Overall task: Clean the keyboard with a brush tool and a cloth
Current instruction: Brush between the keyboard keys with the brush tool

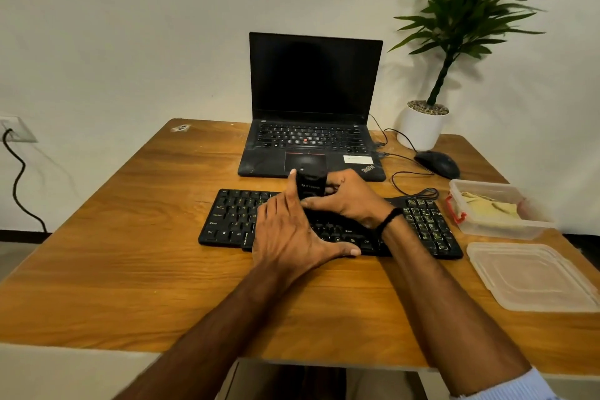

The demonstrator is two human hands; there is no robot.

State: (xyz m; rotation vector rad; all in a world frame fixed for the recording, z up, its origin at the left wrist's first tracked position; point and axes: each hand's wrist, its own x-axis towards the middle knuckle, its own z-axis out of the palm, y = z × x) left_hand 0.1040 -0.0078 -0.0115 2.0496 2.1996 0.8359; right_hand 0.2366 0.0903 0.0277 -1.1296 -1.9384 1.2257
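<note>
Keyboard (227,221) waits mid-table (130,269) while our right hand (350,198) grips the brush tool (310,187) upright, our left hand (292,230), fingers straight and spread, bracing it, probably to ready it.

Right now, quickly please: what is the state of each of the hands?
Left hand: open, straight fingers touch the brush tool.
Right hand: grips the brush tool.

Open ThinkPad laptop (311,107) with dark screen on wooden bench (130,269); right of it, black mouse (438,163), white-potted plant (422,127), clear plastic container (506,230) and separate lid (532,276).
</note>
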